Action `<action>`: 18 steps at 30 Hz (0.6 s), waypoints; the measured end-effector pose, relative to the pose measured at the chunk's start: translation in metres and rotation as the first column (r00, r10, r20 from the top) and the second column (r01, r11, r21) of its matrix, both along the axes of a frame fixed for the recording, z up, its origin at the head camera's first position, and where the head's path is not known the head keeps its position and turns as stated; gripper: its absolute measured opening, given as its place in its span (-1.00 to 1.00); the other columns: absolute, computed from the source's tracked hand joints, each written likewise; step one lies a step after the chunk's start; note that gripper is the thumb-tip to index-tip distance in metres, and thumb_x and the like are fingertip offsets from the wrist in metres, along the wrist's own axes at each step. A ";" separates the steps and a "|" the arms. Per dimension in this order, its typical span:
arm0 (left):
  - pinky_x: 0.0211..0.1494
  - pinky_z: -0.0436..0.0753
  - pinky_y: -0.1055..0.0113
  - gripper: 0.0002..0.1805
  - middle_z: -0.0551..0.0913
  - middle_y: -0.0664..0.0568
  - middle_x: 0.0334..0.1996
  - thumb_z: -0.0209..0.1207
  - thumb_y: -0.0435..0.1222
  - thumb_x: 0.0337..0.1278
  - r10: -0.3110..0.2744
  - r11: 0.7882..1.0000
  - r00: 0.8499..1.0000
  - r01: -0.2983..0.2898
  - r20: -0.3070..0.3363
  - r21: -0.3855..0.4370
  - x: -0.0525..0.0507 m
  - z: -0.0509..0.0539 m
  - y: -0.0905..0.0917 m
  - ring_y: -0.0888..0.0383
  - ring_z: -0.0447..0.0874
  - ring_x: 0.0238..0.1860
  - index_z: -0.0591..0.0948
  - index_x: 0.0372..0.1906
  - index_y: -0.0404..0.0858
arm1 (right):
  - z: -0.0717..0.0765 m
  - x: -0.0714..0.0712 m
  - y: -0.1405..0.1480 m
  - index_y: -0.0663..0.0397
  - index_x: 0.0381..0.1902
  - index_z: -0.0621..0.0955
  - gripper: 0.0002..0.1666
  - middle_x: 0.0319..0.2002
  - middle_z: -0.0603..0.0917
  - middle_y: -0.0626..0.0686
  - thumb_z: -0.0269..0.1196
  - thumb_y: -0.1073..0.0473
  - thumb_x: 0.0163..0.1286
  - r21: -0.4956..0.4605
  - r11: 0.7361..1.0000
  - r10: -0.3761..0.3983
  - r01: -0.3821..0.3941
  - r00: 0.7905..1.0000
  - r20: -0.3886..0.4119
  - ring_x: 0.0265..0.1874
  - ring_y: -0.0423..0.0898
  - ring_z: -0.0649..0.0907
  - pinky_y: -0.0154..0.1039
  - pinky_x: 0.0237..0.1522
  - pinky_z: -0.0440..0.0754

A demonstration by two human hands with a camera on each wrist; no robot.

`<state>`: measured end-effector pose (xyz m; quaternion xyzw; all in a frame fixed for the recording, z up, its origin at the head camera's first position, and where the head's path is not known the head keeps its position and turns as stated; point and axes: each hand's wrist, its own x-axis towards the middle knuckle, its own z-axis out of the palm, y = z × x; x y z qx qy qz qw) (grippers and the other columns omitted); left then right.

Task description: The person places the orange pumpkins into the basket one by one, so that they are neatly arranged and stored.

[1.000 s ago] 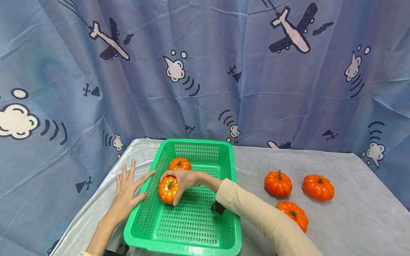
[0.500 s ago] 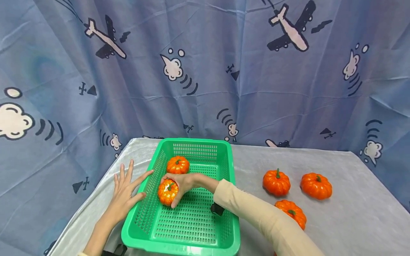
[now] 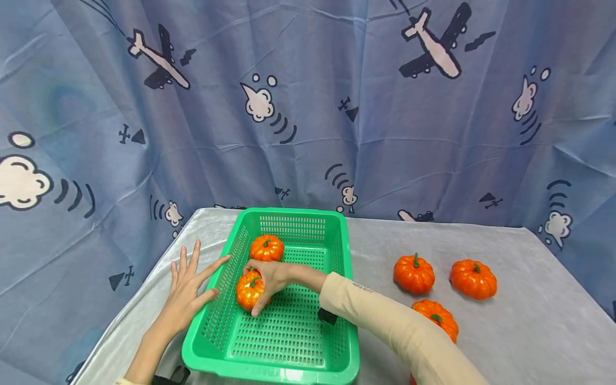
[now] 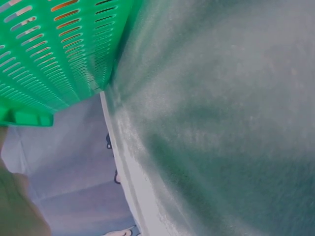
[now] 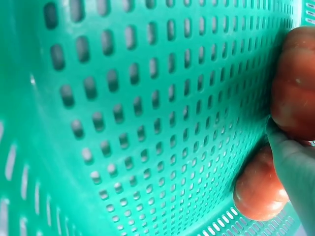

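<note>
In the head view my right hand (image 3: 273, 277) reaches into a green plastic basket (image 3: 269, 377) and grips a small orange pumpkin (image 3: 247, 293) with a green stem. The thumb lies along the pumpkin's near side and the fingers curl over its far side. Behind it, at the basket's back left, sits a second pumpkin (image 3: 267, 248). The right wrist view shows two pumpkins at its right edge, with part of the hand (image 5: 295, 160) between them. My left hand (image 3: 189, 291) has its fingers spread, with index finger and thumb touching the basket's left rim.
On the grey tablecloth (image 3: 524, 315) to the right stand several more pumpkins, one at the left (image 3: 414, 274), one farther right (image 3: 474, 279) and one nearer (image 3: 435, 318), partly behind the right sleeve (image 3: 385, 315). A blue patterned curtain (image 3: 308, 107) hangs behind the table.
The right thumb has shifted slightly left across the pumpkin's near side. The rear pumpkin shows more fully than a second ago. The left hand keeps its pose at the rim.
</note>
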<state>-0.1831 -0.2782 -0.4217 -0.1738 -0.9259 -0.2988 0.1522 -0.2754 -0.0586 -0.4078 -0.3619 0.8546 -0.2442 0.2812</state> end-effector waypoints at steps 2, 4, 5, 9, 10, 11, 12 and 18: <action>0.27 -0.50 -0.39 -0.37 -0.37 -0.18 0.51 0.10 -0.07 0.16 -0.002 1.000 1.000 0.002 -0.002 -0.001 0.000 0.000 0.000 -0.25 -0.66 0.43 0.36 0.39 0.08 | 0.000 0.000 0.000 -0.22 0.06 0.33 -0.12 0.06 0.48 -0.02 0.59 -0.05 -0.17 -0.001 1.000 -0.008 0.008 1.000 -0.007 -0.04 -0.20 0.49 -0.27 0.09 0.47; 0.26 -0.48 -0.41 -0.37 -0.37 -0.19 0.51 0.11 -0.06 0.16 -0.002 1.000 1.000 0.002 -0.002 -0.004 0.000 0.000 0.000 -0.26 -0.66 0.43 0.36 0.39 0.08 | 0.000 0.001 0.001 -0.21 0.07 0.33 -0.12 0.07 0.48 0.00 0.59 -0.05 -0.16 -0.003 1.000 -0.015 0.015 1.000 -0.008 -0.04 -0.20 0.49 -0.27 0.08 0.47; 0.26 -0.48 -0.41 -0.37 -0.37 -0.19 0.51 0.11 -0.06 0.16 -0.002 1.000 1.000 0.002 -0.002 -0.005 0.000 0.001 0.000 -0.26 -0.66 0.43 0.36 0.39 0.08 | 0.000 0.001 0.000 -0.21 0.08 0.33 -0.11 0.08 0.48 0.01 0.58 -0.06 -0.16 -0.003 1.000 -0.015 0.015 1.000 -0.010 -0.03 -0.20 0.49 -0.27 0.08 0.48; 0.25 -0.46 -0.43 -0.36 -0.35 -0.21 0.51 0.11 -0.08 0.15 0.002 1.000 1.000 -0.002 -0.001 -0.008 0.000 0.002 0.001 -0.28 -0.65 0.43 0.37 0.39 0.07 | 0.002 0.001 0.002 -0.21 0.15 0.33 -0.07 0.17 0.43 0.03 0.58 -0.05 -0.16 -0.017 1.000 -0.007 0.007 1.000 -0.005 0.02 -0.18 0.48 -0.27 0.09 0.47; 0.25 -0.47 -0.42 -0.36 -0.35 -0.21 0.51 0.10 -0.09 0.15 0.003 1.000 1.000 -0.003 0.001 -0.008 0.000 0.002 0.002 -0.28 -0.65 0.43 0.37 0.39 0.07 | 0.002 0.001 0.002 -0.19 0.17 0.33 -0.05 0.19 0.42 0.02 0.58 -0.04 -0.15 -0.030 1.000 -0.002 0.002 1.000 0.000 0.05 -0.17 0.48 -0.27 0.10 0.47; 0.25 -0.47 -0.42 -0.36 -0.35 -0.22 0.51 0.10 -0.09 0.14 0.004 1.000 1.000 -0.004 0.003 -0.007 0.001 0.003 0.002 -0.28 -0.64 0.43 0.37 0.39 0.07 | 0.003 0.001 0.002 -0.16 0.19 0.33 -0.05 0.22 0.41 0.01 0.58 -0.02 -0.15 -0.047 0.999 0.006 -0.005 1.000 0.001 0.08 -0.17 0.47 -0.28 0.12 0.46; 0.25 -0.46 -0.43 -0.36 -0.34 -0.23 0.51 0.10 -0.09 0.14 0.005 1.000 1.000 -0.005 0.003 -0.008 0.001 0.003 0.002 -0.28 -0.64 0.43 0.37 0.39 0.07 | 0.004 0.001 0.002 -0.14 0.21 0.34 -0.04 0.24 0.40 -0.01 0.58 0.00 -0.14 -0.064 0.998 0.013 -0.013 1.000 0.003 0.12 -0.17 0.46 -0.29 0.13 0.45; 0.24 -0.44 -0.46 -0.36 -0.34 -0.24 0.50 0.10 -0.09 0.15 0.005 1.000 1.000 -0.005 0.012 -0.013 0.002 0.004 0.002 -0.30 -0.63 0.43 0.36 0.40 0.06 | 0.018 0.004 0.004 0.02 0.28 0.36 -0.02 0.31 0.40 -0.07 0.57 0.06 -0.09 -0.144 0.990 0.014 -0.010 1.000 0.024 0.33 -0.12 0.35 -0.29 0.27 0.34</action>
